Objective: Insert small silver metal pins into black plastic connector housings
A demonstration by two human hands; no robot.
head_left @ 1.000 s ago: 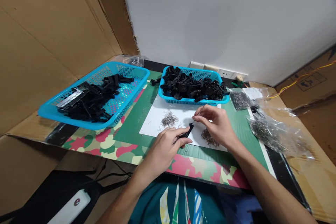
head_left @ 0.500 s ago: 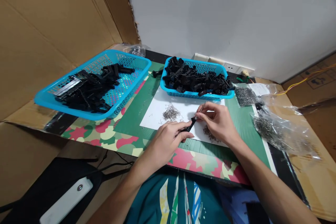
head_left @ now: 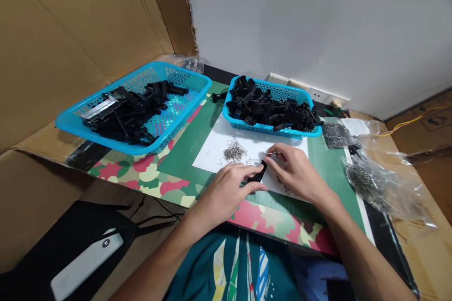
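Note:
My left hand (head_left: 228, 187) grips a small black plastic part (head_left: 259, 174) between thumb and fingers, low over a white sheet (head_left: 208, 153). Close by on the right, my right hand (head_left: 296, 169) pinches a thin metal rod-like tool (head_left: 270, 153); its exact kind is too small to make out. The fingertips of that hand are at the upper end of the black part. A heap of tiny bent metal wire pieces (head_left: 235, 150) lies on the sheet beyond my left hand. Another small pile of wire pieces (head_left: 286, 190) is partly hidden under my right hand.
A large blue basket (head_left: 132, 149) at the left holds black plastic parts. A smaller blue basket (head_left: 247, 125) at the back holds more. Clear bags of metal pieces (head_left: 363, 183) lie at the right. Cardboard (head_left: 70, 19) walls the left side; a wall socket (head_left: 318, 94) sits behind.
The black part has turned a little in my left hand, whose thumb and fingers have spread wider around it. The tool in my right hand has tipped to lie nearly level. The view has shifted slightly.

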